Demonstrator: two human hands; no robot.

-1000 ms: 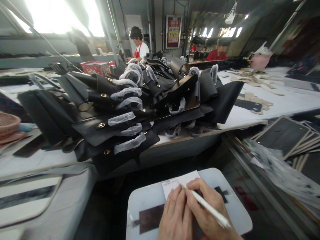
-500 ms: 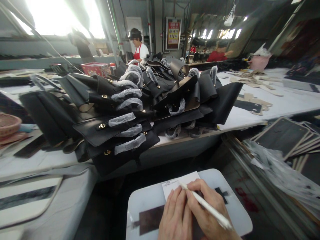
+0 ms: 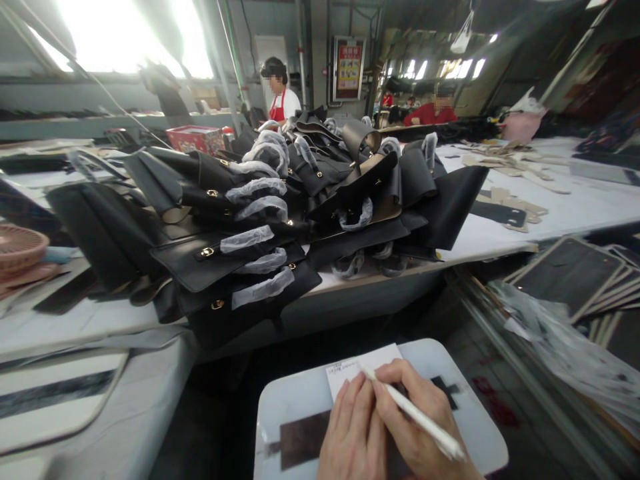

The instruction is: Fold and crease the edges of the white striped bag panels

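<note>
A white pen (image 3: 420, 417) is pinched in my right hand (image 3: 425, 407), its tip resting on a sheet of white paper (image 3: 387, 355) with several lines of handwriting near the top. My left hand (image 3: 353, 430) lies flat on the lower part of the paper, fingers stretched out and side by side, touching the right hand's fingertips. Under the paper is a white board with rounded corners (image 3: 280, 395), which carries a dark brown rectangular patch (image 3: 303, 440) at left and a dark shape (image 3: 445, 392) at right. My hands cover much of the paper.
Black leather bag pieces (image 3: 240, 267) with plastic-wrapped handles are heaped on the white worktable (image 3: 575, 200) ahead. Grey panels (image 3: 570, 273) lean at the right beside clear plastic sheeting. A pink fan (image 3: 23, 247) stands at left. People (image 3: 283, 100) work in the background.
The whole view has shifted slightly, with things appearing a little further right. My hands stay in nearly the same place on the paper, the pen still gripped.
</note>
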